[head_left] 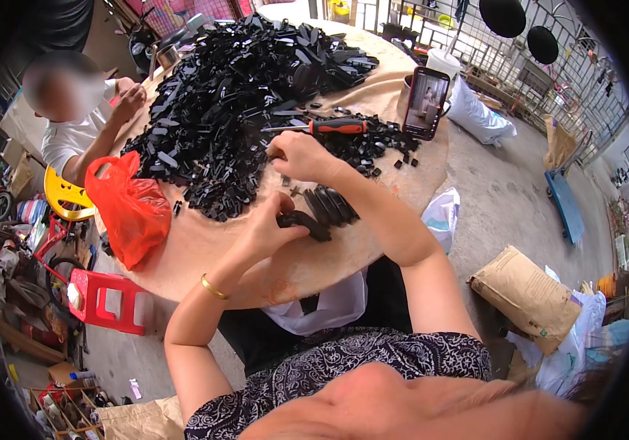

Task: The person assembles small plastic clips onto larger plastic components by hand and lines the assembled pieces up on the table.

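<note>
Concrete floor (490,198) spreads out around one round table (186,253), its top covered in tan. Across it, from 9 round to 1 o'clock, sprawls one big heap of shiny black pieces (233,81), far too many for me to count. One co-worker (65,147) sits at 10 o'clock, elbow bent, hand raised by the table edge. Both my arms reach up from 6 o'clock, the left sharply bent, the right straighter and slanting inward. On the floor at 4 o'clock lies one brown paper sack (531,297); its print is too small to read. One red plastic bag (134,220) slumps on the table at 8 o'clock. Near 2 o'clock a smaller black heap (384,139) spreads out.

Towards 6 o'clock, my left hand (267,227) grips one long black piece (313,226) between thumb and fingers. My right hand (305,156) curls down near the centre, wrist bent; its fingertips are hidden, so I cannot tell whether they hold anything.

One lit phone (424,103) stands at 2 o'clock, and one red-and-black screwdriver (338,127) lies just beyond my right hand. At 5 o'clock, roughly four black pieces (333,205) sit side by side. One gold bangle (214,287) rings my left forearm.
</note>
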The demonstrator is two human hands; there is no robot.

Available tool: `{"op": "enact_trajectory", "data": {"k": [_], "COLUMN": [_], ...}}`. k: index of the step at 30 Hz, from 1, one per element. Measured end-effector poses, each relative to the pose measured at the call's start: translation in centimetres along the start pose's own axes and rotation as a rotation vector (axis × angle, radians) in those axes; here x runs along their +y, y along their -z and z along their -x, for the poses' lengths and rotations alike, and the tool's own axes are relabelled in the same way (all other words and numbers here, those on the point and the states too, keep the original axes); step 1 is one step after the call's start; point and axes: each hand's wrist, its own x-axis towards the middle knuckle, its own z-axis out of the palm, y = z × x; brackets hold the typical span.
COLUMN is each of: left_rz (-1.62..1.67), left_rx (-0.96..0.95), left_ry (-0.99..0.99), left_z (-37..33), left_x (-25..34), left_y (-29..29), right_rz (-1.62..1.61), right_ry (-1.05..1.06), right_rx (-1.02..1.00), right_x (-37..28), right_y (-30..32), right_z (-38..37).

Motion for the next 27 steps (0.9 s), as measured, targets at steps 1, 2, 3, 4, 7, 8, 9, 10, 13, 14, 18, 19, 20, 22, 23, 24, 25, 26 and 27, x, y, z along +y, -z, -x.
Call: {"op": "enact_trajectory", "data": {"k": [1,2,3,4,7,8,9,10,13,14,18,19,20,22,23,24,25,26,27], "left_rz": [0.088,0.232,0.231,0.320,0.524,0.593,0.661,0.785,1.009,1.074,1.141,1.140,1.187,1.184,1.184,1.184,1.183,1.141,1.099], "left_rx": [-0.028,0.035,0.034,-0.033,-0.011,0.053,0.118,0.168,0.287,0.298,0.237,0.201,0.239,0.264,0.271,0.285,0.292,0.355,0.416], "left_ry": [0.000,-0.086,-0.090,0.095,0.277,0.260,0.243,0.211,0.182,0.164,0.094,0.068,0.076,0.073,0.069,0.048,0.046,0.024,0.003], "left_z": [-0.1,-0.2,-0.3,-0.5,-0.7,-0.7,-0.8,-0.8,-1.0,-1.1,-1.2,-1.1,-1.2,-1.1,-1.1,-1.2,-1.2,-1.2,-1.2], "left_x": [-0.4,-0.5,-0.6,-0.2,-1.0,-1.7,-2.6,-3.1,-3.4,-3.2,-4.1,-4.1,-4.3,-4.6,-4.7,-4.6,-4.5,-4.4,-4.3], "left_y": [-0.1,-0.4,-0.2,0.5,2.0,2.8,3.5,4.2,4.9,4.7,4.2,4.2,4.0,4.0,3.9,3.8,3.6,3.4,3.4], "right_rz": [0.003,-0.108,-0.219,-0.256,-0.488,-0.515,-0.517,-0.608,-0.726,-0.690,-0.764,-0.772,-0.648,-0.551,-0.553,-0.491,-0.430,-0.446,-0.448], "right_ry": [-0.002,0.024,0.051,0.026,0.012,0.023,0.029,0.031,0.074,0.091,0.064,0.074,0.054,0.069,0.075,0.151,0.227,0.174,0.177], "right_rx": [0.003,-0.009,-0.022,-0.054,-0.021,-0.002,-0.004,-0.020,-0.044,-0.036,0.027,0.016,0.012,0.034,0.031,0.098,0.163,0.164,0.162], "right_x": [-0.3,-0.5,-0.8,-1.7,-2.6,-3.3,-3.7,-4.0,-5.3,-5.6,-5.9,-6.0,-6.4,-6.5,-6.4,-6.4,-6.5,-6.6,-6.7], "right_y": [0.0,0.0,0.1,1.0,1.4,1.6,1.5,1.3,0.7,0.6,0.0,0.2,0.7,0.5,0.3,0.1,-0.1,-0.2,0.0], "right_z": [0.0,0.0,0.0,0.1,0.2,0.3,0.3,0.3,0.7,0.8,1.2,1.2,1.3,1.3,1.4,1.4,1.5,1.6,1.6]}}
